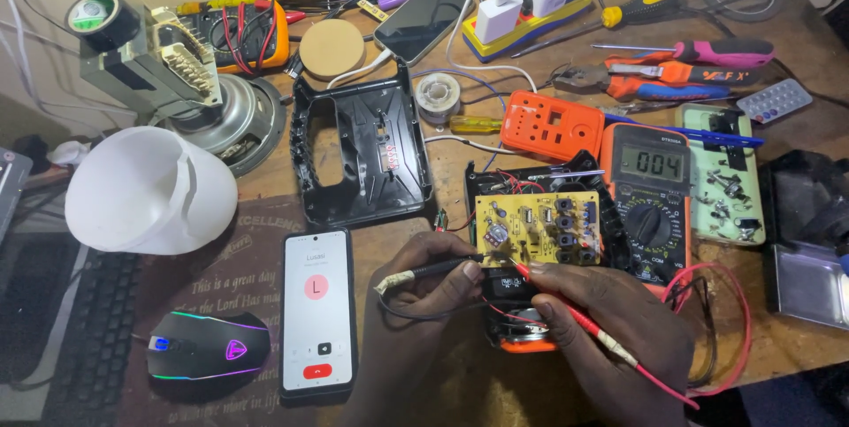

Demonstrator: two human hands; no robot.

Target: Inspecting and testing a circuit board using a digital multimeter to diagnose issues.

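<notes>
Wooden bench [460, 374], cluttered w/ tools. Black casing [531, 181] holds yellow circuit board [536, 228]. L hand [424, 290] pinches black probe [442, 265], R hand [610, 321] grips red probe [575, 310]; both tips on board. Orange multimeter [648, 202] just beside

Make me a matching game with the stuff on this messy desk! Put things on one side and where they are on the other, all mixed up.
Things:
1. black probe
2. red probe
3. yellow circuit board
4. phone with lit screen

Places:
A. lying flat beside the glowing mouse
B. held in the right hand
C. held in the left hand
D. sitting in the open black case, left of the orange multimeter

Pairs: 1-C, 2-B, 3-D, 4-A
</notes>
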